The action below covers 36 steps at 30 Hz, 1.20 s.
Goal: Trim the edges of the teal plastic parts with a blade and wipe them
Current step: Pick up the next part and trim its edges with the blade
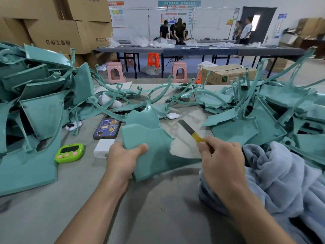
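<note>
- A teal plastic part (149, 147) is gripped at its near left edge by the left hand (123, 159), thumb on top, and is held just above the tabletop (158, 199).
- A blade (189, 128) with a yellow-wrapped handle is pinched in the right hand (223, 161), its tip pointed away, just right of the part.
- A grey-blue cloth (281, 182) is bunched under the right wrist.
- Piles of teal parts (38, 106) are heaped left and right.
- A phone (107, 128) and a green timer (69, 153) are seen left of the held part.

Teal part piles (40, 106) flank both sides; table centre (98, 196) open.
</note>
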{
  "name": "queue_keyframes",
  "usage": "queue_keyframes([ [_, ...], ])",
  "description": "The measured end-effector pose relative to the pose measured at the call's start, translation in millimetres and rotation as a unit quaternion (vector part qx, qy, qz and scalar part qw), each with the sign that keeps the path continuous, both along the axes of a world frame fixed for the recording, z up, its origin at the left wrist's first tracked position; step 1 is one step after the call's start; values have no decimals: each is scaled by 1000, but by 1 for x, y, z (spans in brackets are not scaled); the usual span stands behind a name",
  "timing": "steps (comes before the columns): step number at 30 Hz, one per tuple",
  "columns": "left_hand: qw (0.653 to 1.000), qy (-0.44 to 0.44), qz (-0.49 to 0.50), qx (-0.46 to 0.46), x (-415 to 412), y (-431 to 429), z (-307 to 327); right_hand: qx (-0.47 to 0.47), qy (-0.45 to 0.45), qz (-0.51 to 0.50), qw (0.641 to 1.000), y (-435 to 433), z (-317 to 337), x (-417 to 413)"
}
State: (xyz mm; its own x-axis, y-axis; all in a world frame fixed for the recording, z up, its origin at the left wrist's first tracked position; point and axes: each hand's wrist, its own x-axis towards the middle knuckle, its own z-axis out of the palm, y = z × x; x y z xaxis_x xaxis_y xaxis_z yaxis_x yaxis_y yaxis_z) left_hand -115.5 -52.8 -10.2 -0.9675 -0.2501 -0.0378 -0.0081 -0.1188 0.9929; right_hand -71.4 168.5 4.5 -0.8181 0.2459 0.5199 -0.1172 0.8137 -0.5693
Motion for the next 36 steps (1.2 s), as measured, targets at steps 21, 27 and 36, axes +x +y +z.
queue_keyframes([
  [21,974,167,-13,-154,7,4,-7,-314,-178,108,927,-28,-18,-8],
  [27,973,171,-6,-158,2,4,-5,-330,-154,165,917,-33,-12,-10],
  [36,976,158,7,-149,8,8,-2,-309,-24,179,934,-29,4,5],
])
